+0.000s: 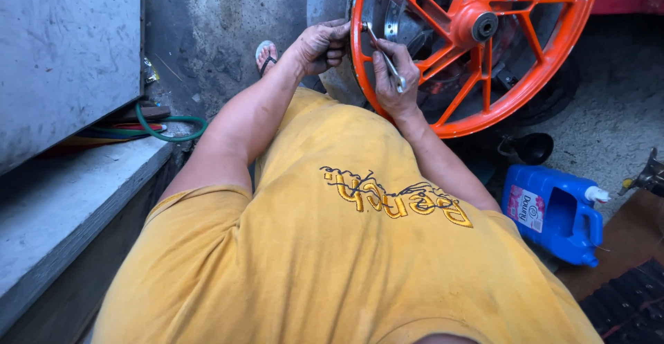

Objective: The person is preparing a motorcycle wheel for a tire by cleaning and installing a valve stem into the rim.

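The orange wheel (477,46) stood upright at the far right. The right hand (394,81), closed on a slim metal tool (384,59), held its long axis near-to-far with the tip at the rim. The left hand (321,45) gripped the tyre edge (330,12) just left of it.

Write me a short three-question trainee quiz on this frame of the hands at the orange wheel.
1. True or false: the right hand holds a slim metal tool against the orange wheel.
2. Where does the left hand rest?
A. on the blue jug
B. on the wheel's edge at its left side
C. on the green hose
3. Fill in: the blue jug lies on the floor to the person's ____ side.

Key: 1 true; 2 B; 3 right.
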